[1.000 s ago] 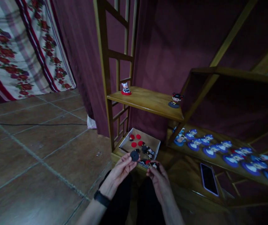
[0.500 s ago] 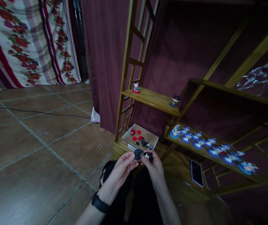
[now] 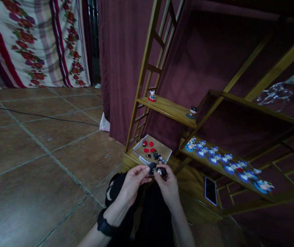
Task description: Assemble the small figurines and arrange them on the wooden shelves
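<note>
Maroon curtain (image 3: 121,68) hanging behind the wooden shelf (image 3: 167,107). Head cam's got your left hand (image 3: 134,181) pinching a black disc (image 3: 152,168), your right hand (image 3: 168,184) gripping a black-haired figurine (image 3: 161,171) right beside it, both just this side of the open box (image 3: 161,147).

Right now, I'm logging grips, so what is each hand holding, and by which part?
The left hand pinches a dark round base by its edge. The right hand holds a small black-haired figure; exactly where it is gripped is hidden.

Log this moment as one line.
left hand: holds dark disc | right hand: holds small figure | disc-figure contact: unclear | beyond hands: open box with red discs
</note>
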Available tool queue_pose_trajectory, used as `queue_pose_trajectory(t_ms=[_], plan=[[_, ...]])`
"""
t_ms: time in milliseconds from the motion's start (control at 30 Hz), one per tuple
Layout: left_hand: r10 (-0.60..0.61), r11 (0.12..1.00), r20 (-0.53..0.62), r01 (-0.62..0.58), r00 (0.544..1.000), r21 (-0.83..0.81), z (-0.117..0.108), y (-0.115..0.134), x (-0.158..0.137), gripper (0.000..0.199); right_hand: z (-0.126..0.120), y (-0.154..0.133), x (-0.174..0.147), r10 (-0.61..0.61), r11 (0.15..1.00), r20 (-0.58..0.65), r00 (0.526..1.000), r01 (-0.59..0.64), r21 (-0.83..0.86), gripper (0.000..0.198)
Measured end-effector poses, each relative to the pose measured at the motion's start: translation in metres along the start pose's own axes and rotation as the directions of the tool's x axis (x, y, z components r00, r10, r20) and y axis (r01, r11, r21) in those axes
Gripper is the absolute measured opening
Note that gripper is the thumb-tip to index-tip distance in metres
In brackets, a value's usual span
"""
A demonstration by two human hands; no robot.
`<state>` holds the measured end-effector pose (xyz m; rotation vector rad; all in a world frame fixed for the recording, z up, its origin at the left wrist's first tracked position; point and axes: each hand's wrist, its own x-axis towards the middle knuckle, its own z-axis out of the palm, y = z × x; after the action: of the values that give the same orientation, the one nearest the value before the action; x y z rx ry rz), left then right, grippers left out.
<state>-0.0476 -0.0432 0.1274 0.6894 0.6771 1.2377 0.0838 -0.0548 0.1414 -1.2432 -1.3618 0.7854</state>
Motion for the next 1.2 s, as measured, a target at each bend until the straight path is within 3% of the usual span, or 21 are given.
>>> queue_pose_trajectory(t_ms=[567,900,1200], plan=[[-0.010,0.995,-0.073,0.017,0.997,0.099,0.012,0.001,-0.008,0.033,-0.005,0.003,-0.005,-0.065,0.979,-0.054,0.996,0.053,-0.198,0.019],[0.069,0.962,-0.102,-0.039,0.992,0.269,0.015,0.005,-0.010,0.024,-0.015,0.000,-0.003,-0.053,0.965,0.072,0.996,0.069,-0.251,0.019],[-0.011,0.967,-0.079,0.030,0.997,0.252,0.016,0.010,-0.011,0.020,-0.027,-0.006,0.005,-0.113,0.934,0.246,0.963,0.187,-0.304,0.019]])
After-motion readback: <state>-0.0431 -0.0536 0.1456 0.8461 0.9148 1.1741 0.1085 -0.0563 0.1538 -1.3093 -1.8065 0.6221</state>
